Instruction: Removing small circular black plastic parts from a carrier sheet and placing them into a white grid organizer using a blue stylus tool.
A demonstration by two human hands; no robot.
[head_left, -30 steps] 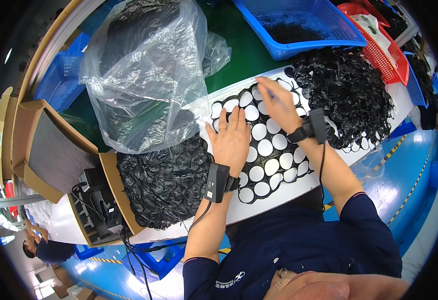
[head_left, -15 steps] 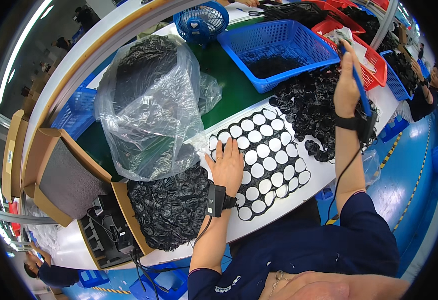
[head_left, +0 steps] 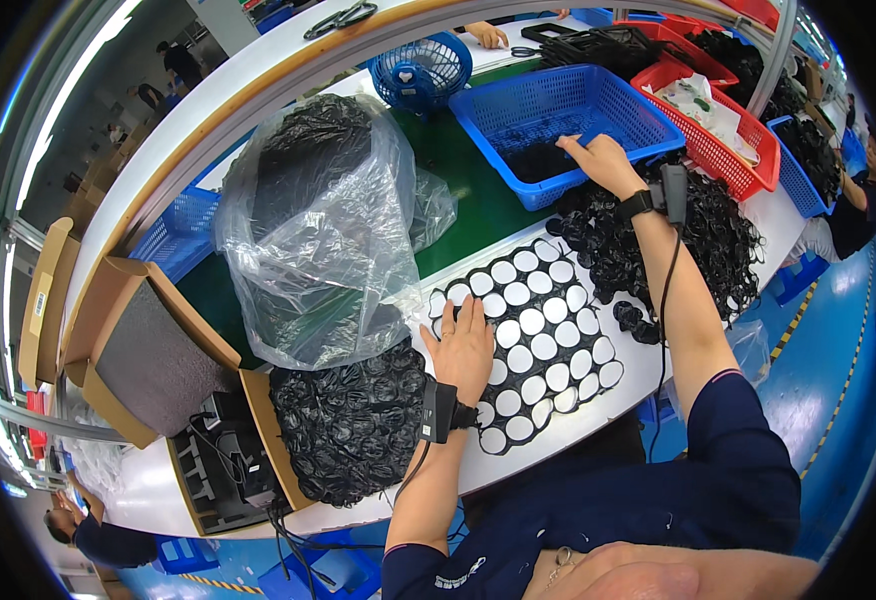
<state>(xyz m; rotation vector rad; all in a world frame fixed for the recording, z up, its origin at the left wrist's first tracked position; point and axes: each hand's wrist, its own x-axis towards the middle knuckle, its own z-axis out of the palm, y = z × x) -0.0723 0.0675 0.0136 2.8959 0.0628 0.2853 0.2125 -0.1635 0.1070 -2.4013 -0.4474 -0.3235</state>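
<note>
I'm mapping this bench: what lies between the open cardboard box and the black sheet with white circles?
In the head view: a pile of shiny black material, with the left forearm between pile and sheet.

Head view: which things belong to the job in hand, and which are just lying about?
Likely in the job:
left hand, flat on the black sheet with white circles
right hand, at the blue basket
black piles on either side

Apparently lying about:
blue fan
cardboard box
</note>
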